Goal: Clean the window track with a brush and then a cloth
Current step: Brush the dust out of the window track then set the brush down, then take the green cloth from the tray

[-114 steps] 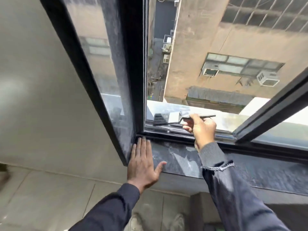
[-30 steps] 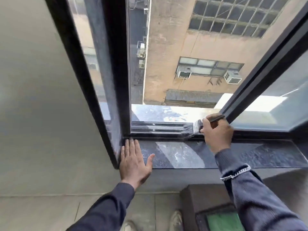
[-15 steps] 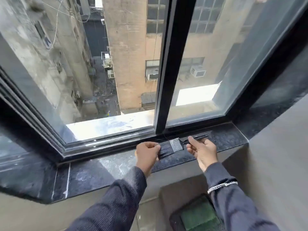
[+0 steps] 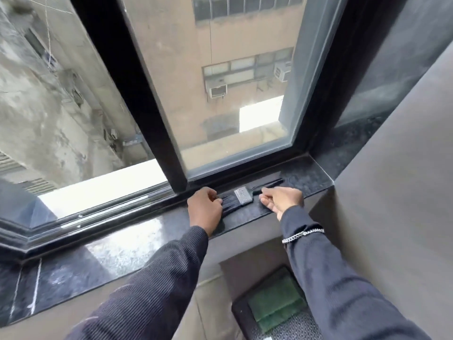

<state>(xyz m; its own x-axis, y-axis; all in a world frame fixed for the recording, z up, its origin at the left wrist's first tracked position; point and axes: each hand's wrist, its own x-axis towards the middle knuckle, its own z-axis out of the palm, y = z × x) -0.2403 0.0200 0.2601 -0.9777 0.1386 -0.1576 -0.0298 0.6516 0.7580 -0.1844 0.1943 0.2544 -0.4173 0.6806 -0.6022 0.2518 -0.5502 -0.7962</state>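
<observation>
The brush lay on the sill at 6 o'clock beside the window track, left hand clenched round its bristles, probably stripping dust, right hand at 3 o'clock half-curled by the handle, grip unclear.

In front of me, a black-framed window above a dark polished stone sill looks out in daylight on a tan building with air conditioners, a grey wall at my right.

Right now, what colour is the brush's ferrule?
Silver-grey; the brush ferrule shows best in the head view.
</observation>
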